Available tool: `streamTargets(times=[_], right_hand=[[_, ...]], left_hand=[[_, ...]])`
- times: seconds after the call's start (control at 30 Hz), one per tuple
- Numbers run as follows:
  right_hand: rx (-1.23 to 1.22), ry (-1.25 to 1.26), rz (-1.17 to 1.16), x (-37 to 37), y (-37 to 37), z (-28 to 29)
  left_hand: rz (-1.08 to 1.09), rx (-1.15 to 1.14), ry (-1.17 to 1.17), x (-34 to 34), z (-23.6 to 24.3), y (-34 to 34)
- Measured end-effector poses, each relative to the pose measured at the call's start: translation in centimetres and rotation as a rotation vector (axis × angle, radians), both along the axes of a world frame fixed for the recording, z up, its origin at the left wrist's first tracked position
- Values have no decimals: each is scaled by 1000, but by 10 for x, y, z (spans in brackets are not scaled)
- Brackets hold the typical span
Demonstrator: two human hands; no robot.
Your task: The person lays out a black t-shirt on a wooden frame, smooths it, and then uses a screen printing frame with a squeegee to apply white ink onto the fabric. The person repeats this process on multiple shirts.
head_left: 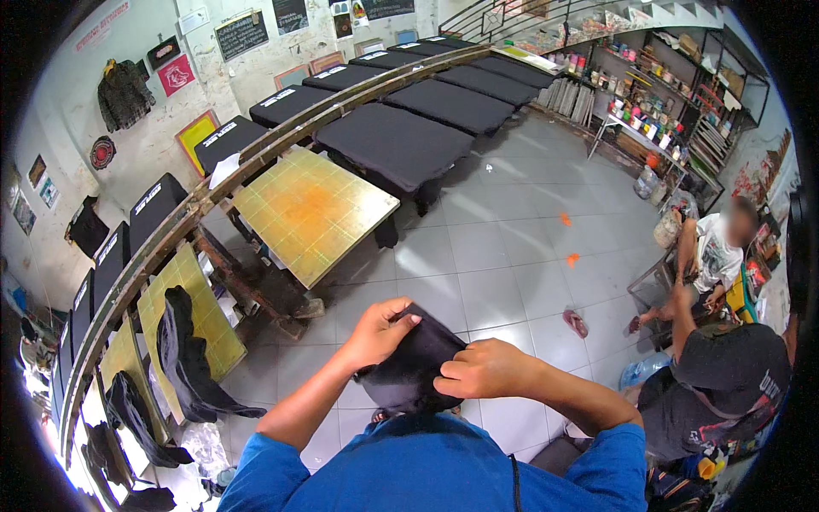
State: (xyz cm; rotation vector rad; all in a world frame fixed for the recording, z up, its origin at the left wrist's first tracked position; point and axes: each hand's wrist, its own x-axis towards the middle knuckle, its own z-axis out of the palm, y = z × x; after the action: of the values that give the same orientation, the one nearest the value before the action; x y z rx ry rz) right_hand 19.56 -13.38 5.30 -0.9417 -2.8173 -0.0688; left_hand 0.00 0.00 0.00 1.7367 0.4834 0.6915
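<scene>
Cloth (416,354) (black) looks soft, light, prob. floppy; best held by edges: L hand (381,335) pinches top edge, R hand (485,369) w/ fingers curled tight on right side.

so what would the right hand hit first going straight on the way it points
The right hand would likely meet the black cloth it holds first; depth beyond it is unclear.

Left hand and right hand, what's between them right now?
In the head view, black cloth lies between your left hand and right hand; both grip it.
</scene>
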Motion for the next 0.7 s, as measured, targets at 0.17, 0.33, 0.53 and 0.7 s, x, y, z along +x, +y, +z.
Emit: streamTargets(times=[0.17,0.33,0.53,0.7], right_hand=[[-78,-44,-90,18,17,11],[-439,542,-138,40,23,45],[-161,1061,-392,18,43,-21],[-353,1198,-410,3,43,-47]], left_hand=[[170,-262,-264,32,5,-12],[-12,-161,-79,25,42,-23],[-81,-215,-49,28,41,-22],[-66,-192,-46,18,30,-18]])
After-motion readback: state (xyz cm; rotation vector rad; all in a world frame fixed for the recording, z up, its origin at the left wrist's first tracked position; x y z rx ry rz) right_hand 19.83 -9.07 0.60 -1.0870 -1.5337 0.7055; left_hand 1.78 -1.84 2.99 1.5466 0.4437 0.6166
